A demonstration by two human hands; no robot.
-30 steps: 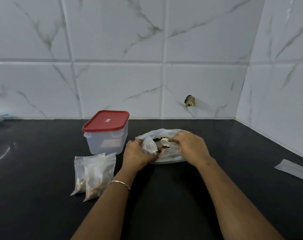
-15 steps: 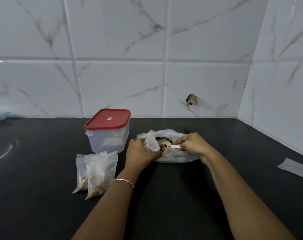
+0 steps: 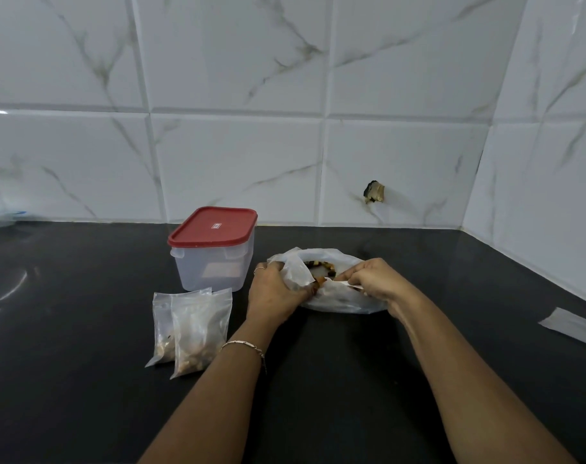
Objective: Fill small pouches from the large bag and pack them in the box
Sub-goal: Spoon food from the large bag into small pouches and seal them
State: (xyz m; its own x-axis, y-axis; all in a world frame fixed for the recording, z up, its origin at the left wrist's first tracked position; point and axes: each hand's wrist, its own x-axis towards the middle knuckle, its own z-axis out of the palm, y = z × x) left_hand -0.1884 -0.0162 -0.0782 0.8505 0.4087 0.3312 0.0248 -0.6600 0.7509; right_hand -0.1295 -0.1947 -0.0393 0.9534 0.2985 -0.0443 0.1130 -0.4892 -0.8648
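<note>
While the left hand point(image 3: 275, 293) grips the bag point(image 3: 338, 301) rim mid-counter point(image 3: 84, 413), the right hand point(image 3: 378, 283) pinches a white bit point(image 3: 340, 283) at its mouth, so I'd guess scooping. Next up: load a pouch. Two filled pouches point(image 3: 191, 329) lie before the lidded box point(image 3: 214, 259). Spoon or pouch? Can't tell.

Black tabletop point(image 3: 84, 413) is carrying large bag point(image 3: 342, 302) centrally; red-lidded box point(image 3: 214, 259) standing at its 10 o'clock, two filled pouches point(image 3: 193, 329) lying at 8, clear strip point(image 3: 574, 327) at 3.
</note>
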